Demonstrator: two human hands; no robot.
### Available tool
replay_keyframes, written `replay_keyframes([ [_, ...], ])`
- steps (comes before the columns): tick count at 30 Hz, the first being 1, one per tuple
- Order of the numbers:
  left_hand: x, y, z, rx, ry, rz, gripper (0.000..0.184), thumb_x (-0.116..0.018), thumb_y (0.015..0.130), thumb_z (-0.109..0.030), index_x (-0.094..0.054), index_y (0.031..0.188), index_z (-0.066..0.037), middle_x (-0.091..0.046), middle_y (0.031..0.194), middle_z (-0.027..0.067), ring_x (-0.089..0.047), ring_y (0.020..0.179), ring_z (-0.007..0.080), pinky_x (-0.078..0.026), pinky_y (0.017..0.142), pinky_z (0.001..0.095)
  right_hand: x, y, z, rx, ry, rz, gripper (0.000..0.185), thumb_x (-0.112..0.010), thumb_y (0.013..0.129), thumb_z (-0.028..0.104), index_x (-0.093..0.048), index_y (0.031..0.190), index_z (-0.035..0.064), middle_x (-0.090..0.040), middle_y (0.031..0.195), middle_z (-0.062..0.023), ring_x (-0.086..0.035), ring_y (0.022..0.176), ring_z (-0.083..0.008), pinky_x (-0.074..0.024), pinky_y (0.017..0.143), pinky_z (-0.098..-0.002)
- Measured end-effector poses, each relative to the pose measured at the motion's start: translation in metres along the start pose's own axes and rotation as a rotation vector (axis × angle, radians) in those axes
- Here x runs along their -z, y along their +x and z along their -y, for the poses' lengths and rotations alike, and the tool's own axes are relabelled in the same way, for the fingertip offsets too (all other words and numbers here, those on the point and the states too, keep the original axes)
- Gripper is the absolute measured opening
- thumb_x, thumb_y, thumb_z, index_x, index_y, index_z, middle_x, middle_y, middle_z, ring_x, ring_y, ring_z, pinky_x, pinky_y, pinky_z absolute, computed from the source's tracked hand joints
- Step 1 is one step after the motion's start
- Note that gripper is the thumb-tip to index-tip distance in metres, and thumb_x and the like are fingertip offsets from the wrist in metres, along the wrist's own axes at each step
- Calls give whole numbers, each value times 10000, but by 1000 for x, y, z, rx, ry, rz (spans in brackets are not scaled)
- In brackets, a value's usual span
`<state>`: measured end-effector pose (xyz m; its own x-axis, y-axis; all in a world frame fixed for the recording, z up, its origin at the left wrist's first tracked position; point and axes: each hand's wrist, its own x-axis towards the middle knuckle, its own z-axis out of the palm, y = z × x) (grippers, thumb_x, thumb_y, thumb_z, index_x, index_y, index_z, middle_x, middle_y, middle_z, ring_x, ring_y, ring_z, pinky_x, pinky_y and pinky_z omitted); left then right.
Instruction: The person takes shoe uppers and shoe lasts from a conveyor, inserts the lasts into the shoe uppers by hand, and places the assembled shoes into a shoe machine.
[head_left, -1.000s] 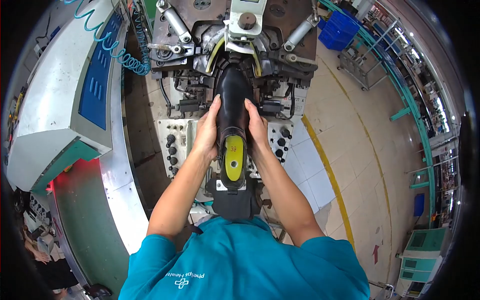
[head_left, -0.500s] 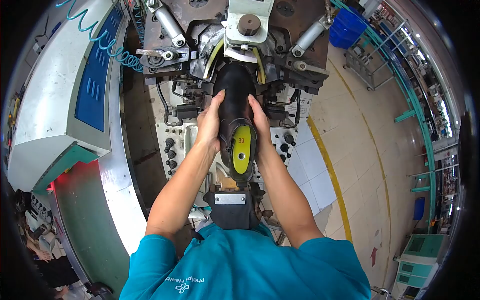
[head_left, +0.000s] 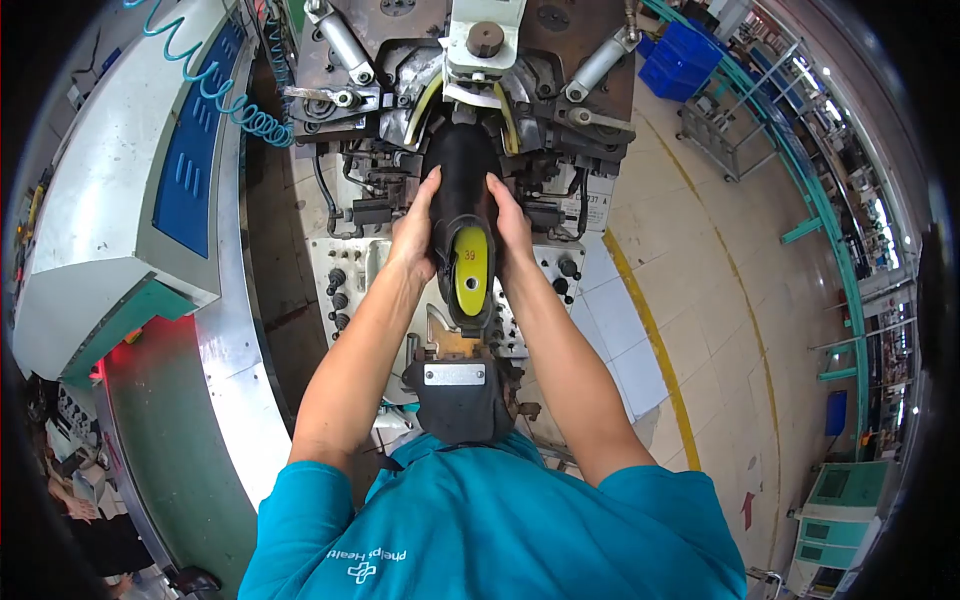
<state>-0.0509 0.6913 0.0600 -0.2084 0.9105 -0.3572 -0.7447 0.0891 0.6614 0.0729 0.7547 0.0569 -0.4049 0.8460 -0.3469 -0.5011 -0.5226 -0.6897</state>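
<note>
A black shoe upper (head_left: pixel 461 175) sits on a yellow-green last (head_left: pixel 470 270) marked 39, its toe under the white head (head_left: pixel 484 60) of a machine. My left hand (head_left: pixel 413 232) grips the upper's left side, thumb pointing forward. On the right side, my right hand (head_left: pixel 512 228) holds it the same way. Curved yellow-edged jaws (head_left: pixel 424 110) stand around the toe. Behind the heel is a black padded block (head_left: pixel 462 405) with a metal plate, apart from the shoe. The fingers under the shoe are hidden.
Knob panels (head_left: pixel 338 290) flank the shoe. Metal cylinders (head_left: pixel 342 43) angle in from both sides. At the left is a white and blue machine (head_left: pixel 120 170) beside a green belt (head_left: pixel 175 420). Another person's hand shows at the lower left. Blue crates (head_left: pixel 680 62) stand at the upper right.
Both hands and the shoe have moved forward, toward the machine head. The gap between the heel and the padded block has widened. The camera view has shifted slightly.
</note>
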Motion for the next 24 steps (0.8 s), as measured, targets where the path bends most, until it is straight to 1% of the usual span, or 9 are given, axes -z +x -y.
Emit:
replay_keyframes([
  [1,3,1,3,1,1,7,661,-655,915,-642,-687,1243,-69,-750,1044,90,-722,818,203,-607,738,364,0,-1,-1,50,-2,26,576,-774,906,391,-647,1252,-52,-698,1188,-113,-691,977,-201,-559,872,-340],
  [4,4,-6,4,4,-5,41,670,-641,919,-660,-694,1246,-78,-755,1059,85,-720,858,186,-601,762,330,-1,-6,-3,60,-24,23,580,-767,910,401,-652,1260,-47,-694,1200,-120,-689,996,-207,-559,877,-340],
  [5,4,-11,3,13,-3,27,643,-634,935,-642,-695,1242,-81,-754,1058,82,-718,872,180,-597,771,321,0,-10,-2,32,-95,-56,581,-758,926,398,-647,1270,-57,-690,1220,-123,-684,1014,-206,-546,900,-329],
  [7,10,-19,4,22,0,14,616,-627,951,-625,-695,1239,-84,-754,1057,79,-716,886,175,-594,781,311,9,-22,-2,43,-147,-64,575,-751,936,398,-649,1270,-59,-687,1232,-120,-682,1017,-205,-540,910,-324],
  [9,24,-28,5,60,54,37,573,-639,995,-522,-624,1289,-30,-713,1202,102,-707,994,185,-584,864,319,22,-31,-9,88,-205,-64,480,-710,986,373,-677,1218,-47,-701,1195,-104,-672,1003,-190,-528,905,-318],
  [10,29,-29,10,66,53,35,573,-639,995,-522,-624,1289,-30,-713,1202,102,-707,994,185,-584,864,319,31,-28,-14,84,-205,-69,480,-710,986,373,-677,1218,-47,-701,1195,-104,-672,1003,-190,-528,905,-318],
  [13,32,-34,22,-118,-98,10,287,-562,1076,-294,-627,1193,-40,-719,1154,60,-705,998,157,-577,904,284,49,-22,-22,155,-189,77,332,-616,1051,308,-702,1161,8,-734,1078,-69,-685,929,-158,-546,853,-306],
  [21,59,-7,36,-117,-149,156,308,-539,1085,-291,-600,1281,-61,-727,1136,46,-714,986,141,-591,886,295,49,-15,-17,38,-165,67,292,-616,1046,335,-716,1142,79,-737,995,4,-670,846,-101,-504,727,-258],
  [24,62,-3,38,-121,-114,142,317,-545,1083,-302,-602,1278,-59,-732,1113,41,-717,961,133,-592,871,283,50,-14,-19,24,-120,95,296,-620,1044,336,-701,1170,81,-733,1017,1,-664,871,-103,-505,762,-274],
])
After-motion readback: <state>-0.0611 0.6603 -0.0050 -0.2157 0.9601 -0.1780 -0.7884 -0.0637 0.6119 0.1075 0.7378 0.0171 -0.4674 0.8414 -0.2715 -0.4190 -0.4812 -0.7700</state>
